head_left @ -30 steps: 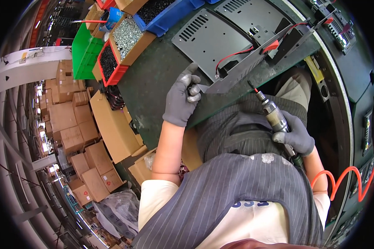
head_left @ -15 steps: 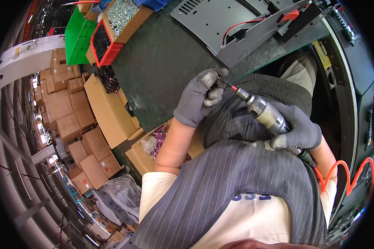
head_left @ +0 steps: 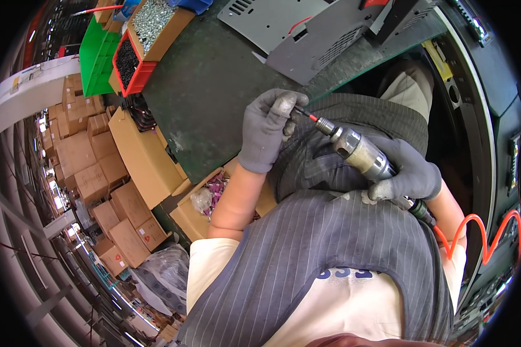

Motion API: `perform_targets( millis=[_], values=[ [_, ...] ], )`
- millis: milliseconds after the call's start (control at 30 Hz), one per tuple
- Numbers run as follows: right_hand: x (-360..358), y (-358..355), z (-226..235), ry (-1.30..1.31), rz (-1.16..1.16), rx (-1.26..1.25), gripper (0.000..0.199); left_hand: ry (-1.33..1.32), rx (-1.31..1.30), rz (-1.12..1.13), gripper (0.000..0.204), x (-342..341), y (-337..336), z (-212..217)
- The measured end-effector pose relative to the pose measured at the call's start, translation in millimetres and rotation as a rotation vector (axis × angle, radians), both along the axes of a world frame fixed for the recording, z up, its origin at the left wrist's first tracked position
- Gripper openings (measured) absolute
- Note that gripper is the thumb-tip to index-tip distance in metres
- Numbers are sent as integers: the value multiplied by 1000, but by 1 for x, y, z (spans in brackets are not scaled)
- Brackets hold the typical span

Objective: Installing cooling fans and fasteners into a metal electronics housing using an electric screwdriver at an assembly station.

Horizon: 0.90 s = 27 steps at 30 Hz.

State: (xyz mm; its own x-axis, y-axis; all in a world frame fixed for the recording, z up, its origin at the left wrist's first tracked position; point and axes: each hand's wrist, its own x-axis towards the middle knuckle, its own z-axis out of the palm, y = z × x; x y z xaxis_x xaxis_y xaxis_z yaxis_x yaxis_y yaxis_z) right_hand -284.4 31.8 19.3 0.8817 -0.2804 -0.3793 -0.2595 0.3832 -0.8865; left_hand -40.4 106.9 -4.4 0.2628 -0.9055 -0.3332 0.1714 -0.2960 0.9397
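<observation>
Green worktop (head_left: 202, 87) | power driver (head_left: 359, 155): long axis diagonal, bit (head_left: 304, 113) pointing upper left

On your left: stacked brown boxes (head_left: 75, 151), pale beam (head_left: 29, 88) beyond, crumpled clear plastic (head_left: 167, 269) near them. Ahead-left of you: green bin (head_left: 95, 63) just beside red bin (head_left: 140, 78). Close at your left side: open carton (head_left: 185, 220) with purple pieces (head_left: 216, 188).

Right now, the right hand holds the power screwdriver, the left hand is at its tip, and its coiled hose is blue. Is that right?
Not quite: the coiled hose is orange-red, not blue, as the head view shows. The right hand holds the power screwdriver, with the left hand at its tip.
</observation>
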Motion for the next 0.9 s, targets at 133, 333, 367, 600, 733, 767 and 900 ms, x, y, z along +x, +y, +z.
perform_targets(
  millis=[133,333,367,600,733,767,900],
  values=[
    [-7,0,-4,-62,-6,-118,74,49,10,-30,41,-5,5,4],
    [-36,11,-20,17,-96,-78,79,-162,9,-175,51,11,16,-6],
    [-38,13,-22,8,-209,18,79,-353,36,-168,53,7,13,-5],
    [-46,18,-49,13,-434,8,75,-1092,-320,24,45,-8,-34,-12],
    [-38,12,-52,-1,-309,-65,76,-1150,-276,-33,29,0,-39,-13],
    [-37,12,-55,-2,-310,-51,76,-1200,-218,-91,26,0,-39,-9],
    [-32,13,-59,-51,-320,-109,75,-1180,-312,-187,24,10,-49,-12]
  ],
)
